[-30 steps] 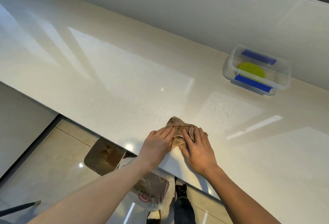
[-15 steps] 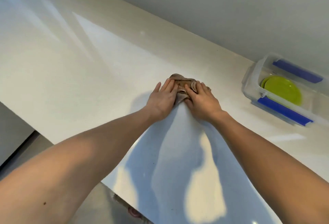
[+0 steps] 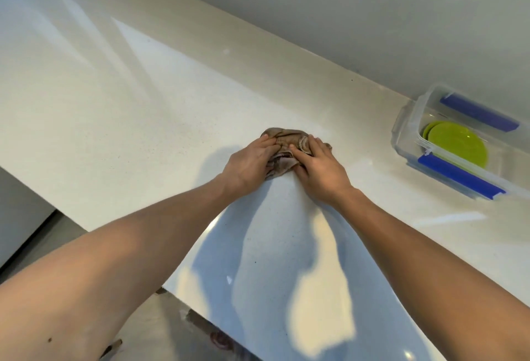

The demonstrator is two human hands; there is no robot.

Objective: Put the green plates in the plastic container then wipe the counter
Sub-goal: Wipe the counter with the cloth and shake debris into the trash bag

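A crumpled brown cloth [image 3: 286,139] lies on the cream counter [image 3: 143,119], past its middle toward the wall. My left hand [image 3: 249,162] presses down on the cloth's left side and my right hand [image 3: 318,165] on its right side, fingers flat and bunched over it. At the far right, against the wall, stands a clear plastic container [image 3: 407,134] with blue clips. The green plates [image 3: 456,145] lie stacked inside it.
A pale wall [image 3: 344,16] runs along the counter's far edge. The counter's near edge crosses the lower left, with tiled floor [image 3: 43,246] below it. A glossy streak reflects my arms between the cloth and the near edge.
Both hands have pushed the cloth away from the near edge toward the wall. My view has leaned forward, so the container sits further right.
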